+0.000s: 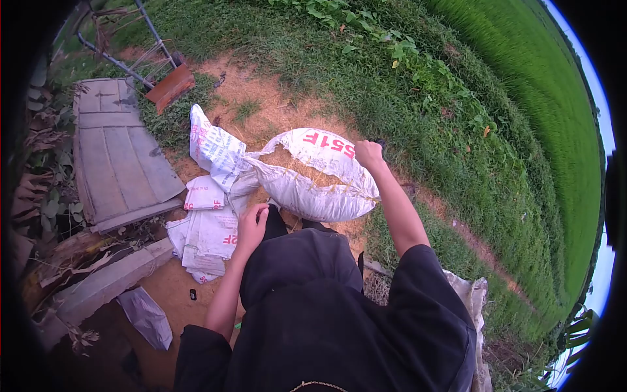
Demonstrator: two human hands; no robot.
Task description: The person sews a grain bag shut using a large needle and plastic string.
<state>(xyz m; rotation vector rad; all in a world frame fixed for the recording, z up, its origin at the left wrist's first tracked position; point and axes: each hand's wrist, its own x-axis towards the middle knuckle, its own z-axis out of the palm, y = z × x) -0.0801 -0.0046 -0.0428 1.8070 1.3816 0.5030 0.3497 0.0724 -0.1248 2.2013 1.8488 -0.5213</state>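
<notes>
A white woven sack (313,200) with red lettering lies in front of me, its top gaping along a long slit that shows straw-coloured husks (297,168). My right hand (369,154) is closed in a fist at the sack's far right edge, by the red print. Whatever is in its fingers is hidden. Beside my knee, left of the sack, my left hand (251,225) is held with its fingers loosely extended and nothing visible in it. Folded white sacks (210,235) with red print lie just left of that hand, and a blue-printed sack (219,147) rests beyond them.
A grey panel (124,153) lies at the left, with a metal-framed cart (127,68) behind it. A concrete beam (111,277), a silvery bag (147,318) and a small black object (192,294) are at lower left. Grass (457,150) borders the right side.
</notes>
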